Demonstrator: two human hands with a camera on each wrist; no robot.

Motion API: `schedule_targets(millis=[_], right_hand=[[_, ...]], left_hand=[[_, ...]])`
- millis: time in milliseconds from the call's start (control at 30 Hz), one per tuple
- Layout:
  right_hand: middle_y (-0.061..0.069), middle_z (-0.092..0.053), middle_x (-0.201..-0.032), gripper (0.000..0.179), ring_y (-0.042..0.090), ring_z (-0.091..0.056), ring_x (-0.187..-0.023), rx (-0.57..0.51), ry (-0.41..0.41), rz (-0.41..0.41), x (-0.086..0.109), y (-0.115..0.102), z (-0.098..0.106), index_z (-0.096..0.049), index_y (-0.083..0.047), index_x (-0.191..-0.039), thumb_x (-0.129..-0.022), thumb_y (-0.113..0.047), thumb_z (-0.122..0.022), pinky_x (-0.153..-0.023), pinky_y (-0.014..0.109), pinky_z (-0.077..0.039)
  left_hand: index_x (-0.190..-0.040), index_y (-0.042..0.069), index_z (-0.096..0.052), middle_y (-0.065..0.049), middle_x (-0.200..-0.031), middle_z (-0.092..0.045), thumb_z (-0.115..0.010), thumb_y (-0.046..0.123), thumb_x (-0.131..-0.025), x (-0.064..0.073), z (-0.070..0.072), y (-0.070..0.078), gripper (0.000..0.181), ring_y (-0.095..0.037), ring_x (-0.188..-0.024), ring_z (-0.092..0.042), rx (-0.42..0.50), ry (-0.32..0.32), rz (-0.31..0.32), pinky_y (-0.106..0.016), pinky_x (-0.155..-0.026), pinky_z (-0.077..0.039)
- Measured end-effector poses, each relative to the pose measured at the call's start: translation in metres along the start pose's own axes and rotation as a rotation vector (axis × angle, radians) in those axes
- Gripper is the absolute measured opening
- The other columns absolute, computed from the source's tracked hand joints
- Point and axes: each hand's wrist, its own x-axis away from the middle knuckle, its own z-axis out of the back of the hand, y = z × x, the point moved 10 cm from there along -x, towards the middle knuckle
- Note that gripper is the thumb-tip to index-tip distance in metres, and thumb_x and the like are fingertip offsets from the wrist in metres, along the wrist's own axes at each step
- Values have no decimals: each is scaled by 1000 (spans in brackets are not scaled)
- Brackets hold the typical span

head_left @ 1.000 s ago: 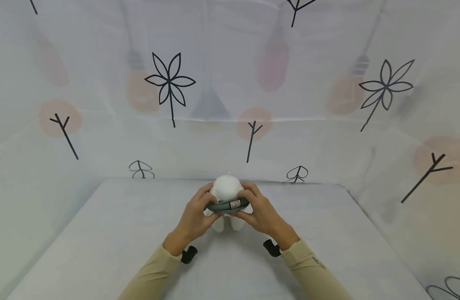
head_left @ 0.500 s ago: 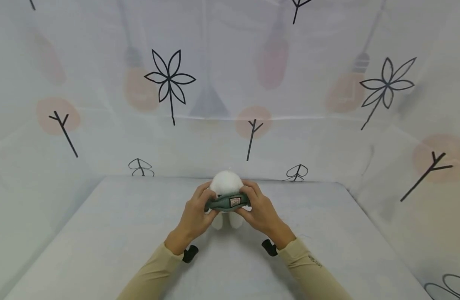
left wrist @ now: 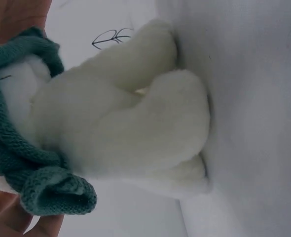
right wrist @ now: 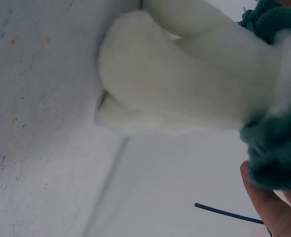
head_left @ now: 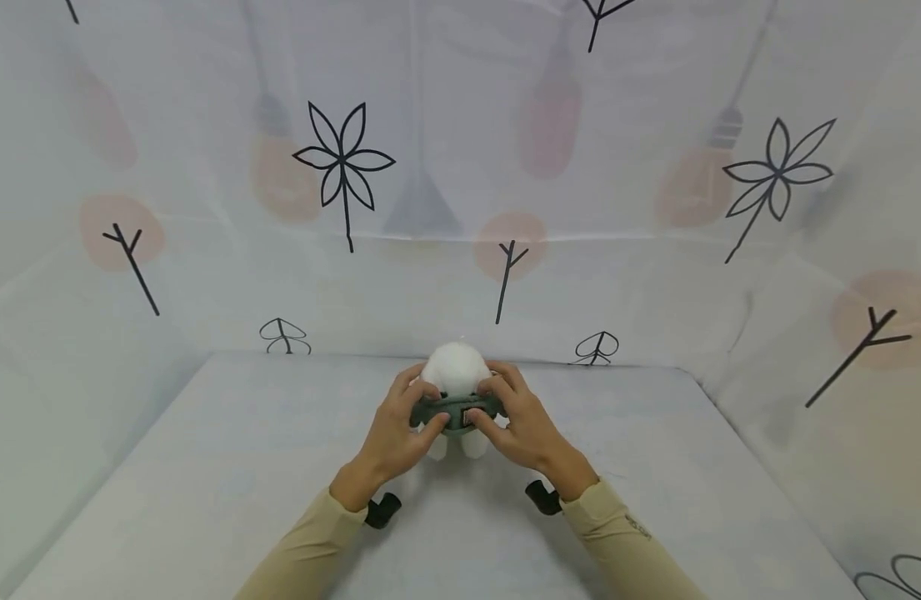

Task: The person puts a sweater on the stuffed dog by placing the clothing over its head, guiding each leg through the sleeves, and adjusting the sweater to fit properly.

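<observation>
A white plush toy [head_left: 456, 368] stands upright near the far edge of the table. Around its head goes a green knitted band [head_left: 456, 406] with a small label, partly covered by a thumb. My left hand [head_left: 392, 429] pinches the band's left side, thumb in front and fingers curled over its upper edge. On the other side my right hand [head_left: 526, 429] pinches it likewise, thumb beside the label. The left wrist view shows the plush body [left wrist: 126, 113] with its feet on the table, and a hollow, rolled end of the band [left wrist: 56, 190]. The toy's face is mostly hidden.
The white table [head_left: 227, 492] reaches back to a pale curtain [head_left: 415, 292] printed with plants, which also runs along both sides. A black wrist device [head_left: 382, 510] sits under the left wrist, and another black device [head_left: 543, 497] under the right.
Both thumbs have moved up and inward onto the front of the band, and the right one now covers part of the label. The toy stays in place.
</observation>
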Motion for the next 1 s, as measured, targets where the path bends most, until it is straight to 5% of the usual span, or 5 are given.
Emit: schedule_targets(millis=[367,533,800,1000], right_hand=[[14,-38,-140,25,30,-47,-122,-83,0,106,1,-7,1,-54,-14,-89,-81,-17,-78,-90,42,-47],[14,-35,-142,27,30,-46,-122,-67,-20,112,1,-9,0,-54,-16,-85,-79,-23,-79,-92,44,-46],[13,-43,-137,7,30,-52,-119,-37,60,77,-1,-5,6,-55,-13,-95,-95,-18,-60,-86,43,-50],[9,-43,-138,33,24,-48,-121,-42,29,28,-1,0,3,-51,-10,-110,-86,-16,-72,-85,43,-50]], left_hand=[[-81,13,-54,-13,-139,-44,-80,4,-75,1,0,0,28,-33,-124,-47,71,4,-13,-48,-91,-47],[-77,13,-53,-15,-142,-40,-77,-1,-73,0,-1,2,29,-33,-118,-51,93,-11,-25,-47,-87,-49],[-94,9,-49,-10,-137,-46,-71,17,-87,-1,2,-2,25,-23,-121,-48,56,21,37,-44,-93,-46],[-121,3,-47,-12,-129,-51,-75,14,-83,-2,5,0,49,-22,-102,-57,26,41,35,-39,-82,-51]])
